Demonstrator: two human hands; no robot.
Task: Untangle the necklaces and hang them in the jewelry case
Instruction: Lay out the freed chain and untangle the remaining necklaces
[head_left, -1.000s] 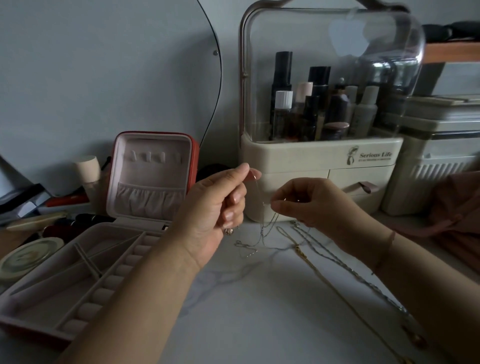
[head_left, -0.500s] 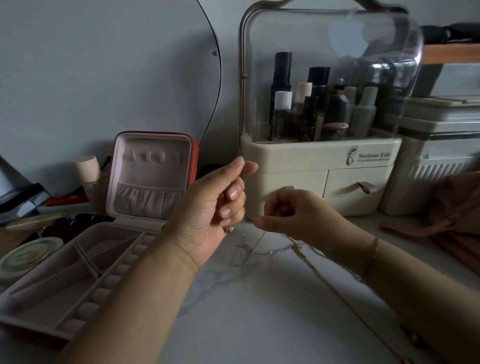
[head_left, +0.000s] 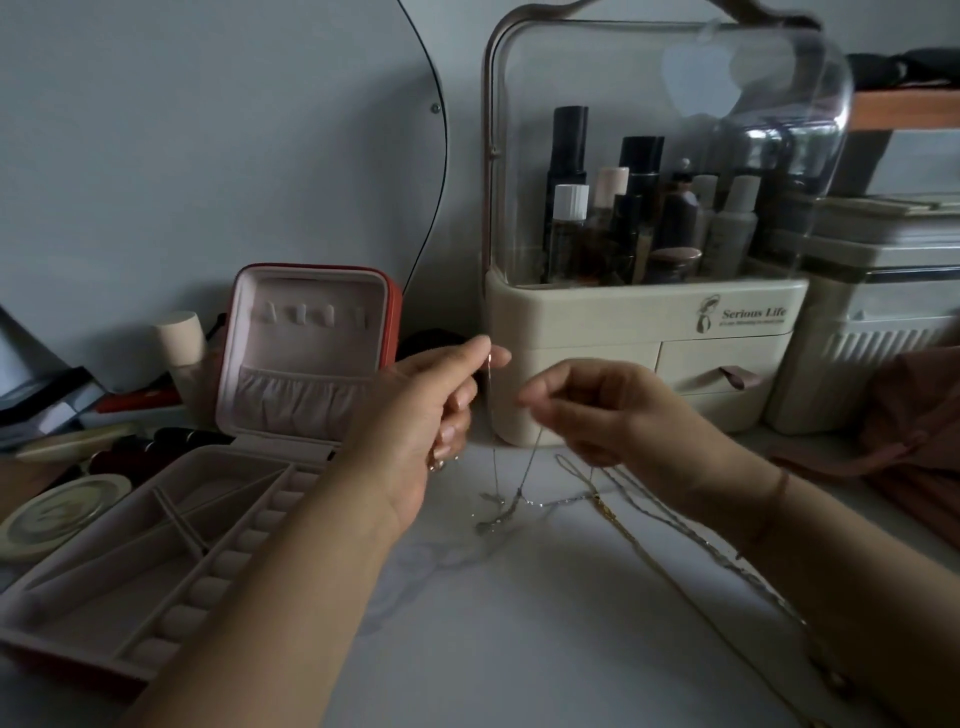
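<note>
head: fingers (head_left: 467, 349) of left hand (head_left: 426, 415) and right hand (head_left: 602, 410) pinch silver chain (head_left: 493, 447) hanging vertically.

thin silver chain (head_left: 493, 452): 2 strands raised, tangled at bottom | gold chain (head_left: 649, 556): flat, R | jewelry case (head_left: 306, 322): open, lid upright

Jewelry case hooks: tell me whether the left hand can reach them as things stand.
Probably yes. The jewelry case stands open, its hooks facing the left hand with nothing between. But the thin chain it pinches runs down into a tangle, and the right hand pinches another strand of it.
</note>
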